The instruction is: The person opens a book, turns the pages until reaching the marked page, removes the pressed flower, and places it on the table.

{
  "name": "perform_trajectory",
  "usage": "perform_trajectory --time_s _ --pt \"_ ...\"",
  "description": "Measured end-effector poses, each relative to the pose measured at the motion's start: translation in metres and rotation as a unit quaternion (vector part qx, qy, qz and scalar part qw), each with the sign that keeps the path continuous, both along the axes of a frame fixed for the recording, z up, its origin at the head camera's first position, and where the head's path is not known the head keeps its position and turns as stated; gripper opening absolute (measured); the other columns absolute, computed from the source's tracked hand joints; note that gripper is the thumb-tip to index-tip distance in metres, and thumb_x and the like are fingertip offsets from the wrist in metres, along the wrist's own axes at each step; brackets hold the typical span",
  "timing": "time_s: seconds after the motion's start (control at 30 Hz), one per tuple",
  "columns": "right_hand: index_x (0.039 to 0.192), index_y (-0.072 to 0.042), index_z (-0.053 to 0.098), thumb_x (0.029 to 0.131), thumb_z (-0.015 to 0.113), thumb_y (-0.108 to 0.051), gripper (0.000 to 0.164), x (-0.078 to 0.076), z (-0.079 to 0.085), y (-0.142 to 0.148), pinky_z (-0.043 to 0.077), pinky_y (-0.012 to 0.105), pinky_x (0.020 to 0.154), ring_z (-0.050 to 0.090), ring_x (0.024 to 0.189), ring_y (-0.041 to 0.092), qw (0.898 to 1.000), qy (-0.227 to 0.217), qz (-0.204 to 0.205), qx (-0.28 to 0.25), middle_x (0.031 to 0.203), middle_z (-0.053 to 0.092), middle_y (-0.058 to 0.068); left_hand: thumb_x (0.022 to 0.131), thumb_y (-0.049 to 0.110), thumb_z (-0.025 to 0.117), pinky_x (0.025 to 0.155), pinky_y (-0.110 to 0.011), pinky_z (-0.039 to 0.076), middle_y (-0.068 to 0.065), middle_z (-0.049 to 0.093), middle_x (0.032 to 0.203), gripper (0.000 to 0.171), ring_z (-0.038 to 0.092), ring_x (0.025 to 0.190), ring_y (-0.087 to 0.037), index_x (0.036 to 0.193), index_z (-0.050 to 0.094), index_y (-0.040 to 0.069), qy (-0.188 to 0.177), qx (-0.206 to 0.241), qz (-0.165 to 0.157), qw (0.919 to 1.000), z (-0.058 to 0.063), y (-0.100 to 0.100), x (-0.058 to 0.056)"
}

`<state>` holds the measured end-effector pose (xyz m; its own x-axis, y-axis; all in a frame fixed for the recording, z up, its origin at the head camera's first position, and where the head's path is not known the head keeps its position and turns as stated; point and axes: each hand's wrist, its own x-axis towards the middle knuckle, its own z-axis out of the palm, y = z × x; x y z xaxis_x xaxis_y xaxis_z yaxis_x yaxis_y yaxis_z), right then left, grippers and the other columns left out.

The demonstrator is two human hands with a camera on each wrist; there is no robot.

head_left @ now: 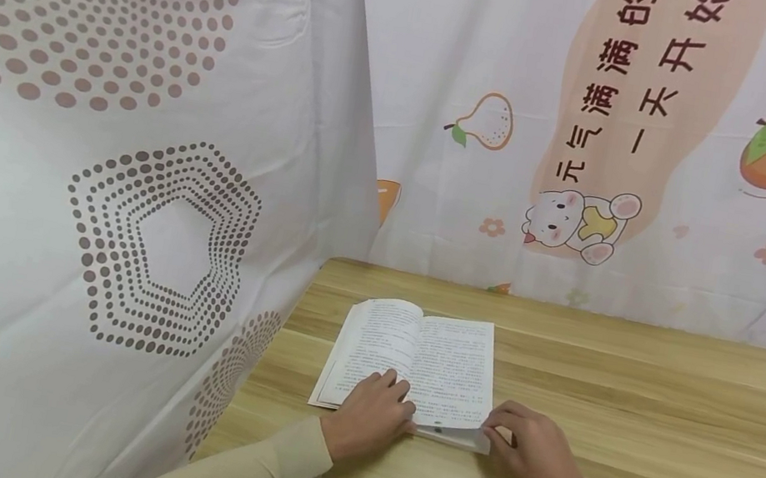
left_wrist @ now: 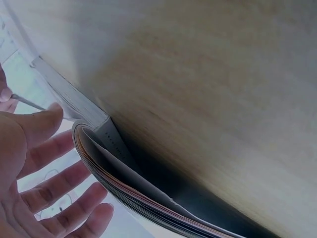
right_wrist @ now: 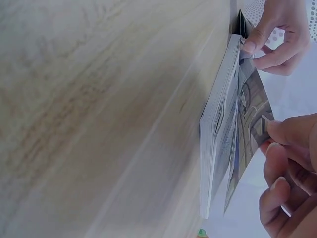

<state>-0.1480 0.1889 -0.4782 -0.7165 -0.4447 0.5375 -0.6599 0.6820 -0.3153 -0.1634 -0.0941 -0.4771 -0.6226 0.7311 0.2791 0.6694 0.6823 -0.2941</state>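
An open book [head_left: 376,348] with printed text lies on the table. My left hand [head_left: 372,415] rests on its lower part beside the spine, fingers spread and relaxed over the left-hand pages. In the left wrist view, the thumb [left_wrist: 42,124] lies near the spine's end. My right hand [head_left: 533,450] pinches the lower right corner of a page [head_left: 456,370] between thumb and forefinger. That page is raised off the stack beneath, and a picture shows on its underside [right_wrist: 255,104] in the right wrist view. The left-hand pages curve up from the table in the left wrist view.
The book and both hands are on a wood-grain table [head_left: 663,430]. A white cloth with brown dot patterns [head_left: 317,135] hangs along the left side. Behind the table hangs a cloth printed with fruit, a cartoon bear and Chinese characters [head_left: 591,223].
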Motion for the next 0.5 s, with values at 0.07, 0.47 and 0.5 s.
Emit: perform_trajectory --time_s 0.07,0.47,0.5 --pt "0.082 -0.021 0.072 0.074 0.081 -0.013 0.014 -0.0001 0.001 -0.0002 0.038 0.013 0.051 0.043 0.059 -0.008 1.0 0.002 -0.003 -0.016 0.087 0.062 -0.015 0.091 0.046 0.059 0.059 -0.028 0.039 0.004 0.056 0.08 0.03 0.045 0.072 -0.015 0.085 0.073 0.02 0.002 -0.001 0.001 1.0 -0.0003 -0.0001 0.0" --pt "0.097 -0.014 0.071 0.075 0.081 -0.015 0.025 0.0019 0.0014 0.0051 0.036 0.016 0.047 0.039 0.052 -0.007 0.998 -0.037 -0.043 -0.041 0.097 0.064 -0.006 0.091 0.011 0.057 0.056 -0.025 0.036 0.0 0.052 0.083 0.007 0.047 0.071 -0.014 0.097 0.061 0.011 0.058 0.064 -0.023 0.996 -0.0017 -0.0031 -0.0022" --pt "0.098 -0.014 0.071 0.076 0.08 -0.015 0.024 0.0026 0.0004 0.005 0.037 0.016 0.047 0.039 0.053 -0.007 0.997 -0.049 -0.043 -0.037 0.098 0.064 -0.006 0.091 0.01 0.057 0.057 -0.025 0.036 0.0 0.052 0.086 0.008 0.045 0.074 -0.014 0.098 0.061 0.011 0.059 0.064 -0.027 0.9958 -0.0018 -0.0031 -0.0025"
